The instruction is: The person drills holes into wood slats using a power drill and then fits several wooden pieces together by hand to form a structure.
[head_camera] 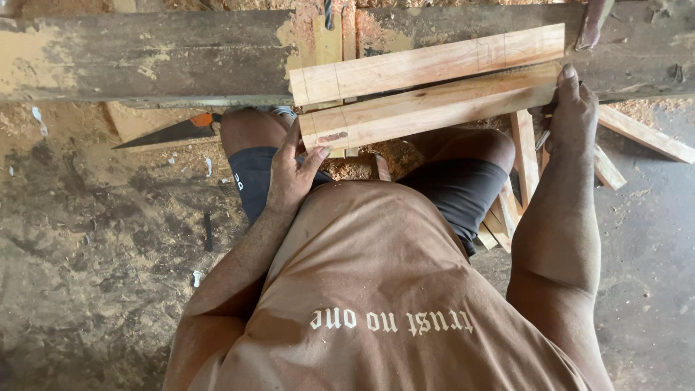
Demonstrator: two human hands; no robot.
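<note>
Brown shirt cloth (391,289) fills the foreground, with both bare arms reaching forward. Left hand (293,174) has its grip loosely closed on the near plank's (434,105) left end, thumb on top; right hand (572,108) grips its right end. That plank lies beside a second plank (427,64) across the dark surface's (145,58) near edge.

Sawdust-strewn dirt floor (94,239) — a dark, worn wooden beam (145,58) overhead.

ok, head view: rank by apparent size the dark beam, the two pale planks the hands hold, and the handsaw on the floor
1. Dark beam: spans the whole frame width.
2. Near plank and far plank: alike in length and width, not ranked apart. Left hand and right hand grip the near one's ends.
3. Handsaw: smallest, partly hidden by the knee.
</note>
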